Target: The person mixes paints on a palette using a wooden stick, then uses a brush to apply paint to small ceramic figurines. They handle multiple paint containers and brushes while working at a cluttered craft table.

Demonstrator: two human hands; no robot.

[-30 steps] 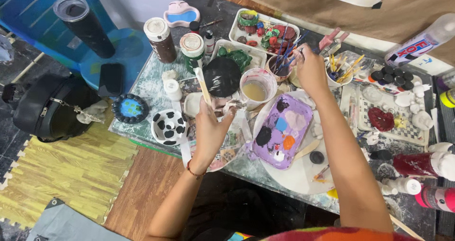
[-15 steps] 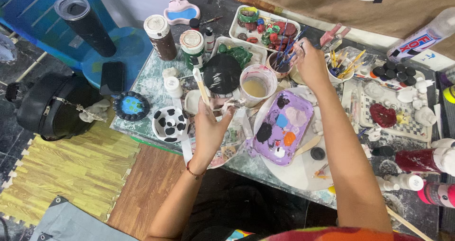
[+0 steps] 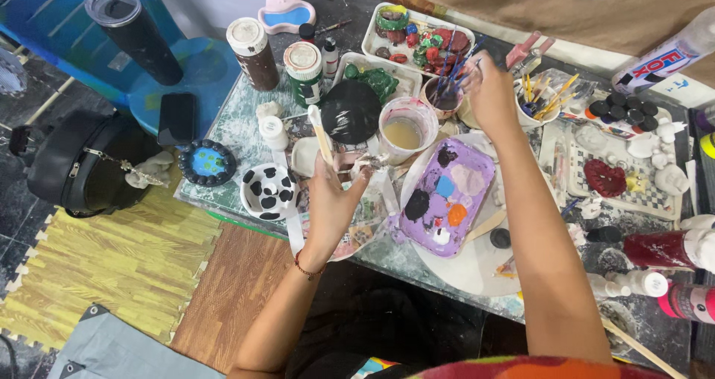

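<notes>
My left hand is over the table's near edge. It grips a flat wooden stick that points away from me, and a small white piece sits at its fingertips. My right hand reaches across to a cup of paintbrushes, its fingers pinched on the brush handles. Between my arms lies a purple palette with black, blue, orange and white dabs. A cup of murky water and a round black piece stand just beyond my left hand.
A cow-patterned dish and a blue round dish are at the left edge, with jars behind. A white tray of painted figures is at the back. A checkered tray and paint bottles are on the right. A black bag is on the floor.
My right hand has moved slightly farther and higher into the brush cup. My left hand and its stick have hardly shifted.
</notes>
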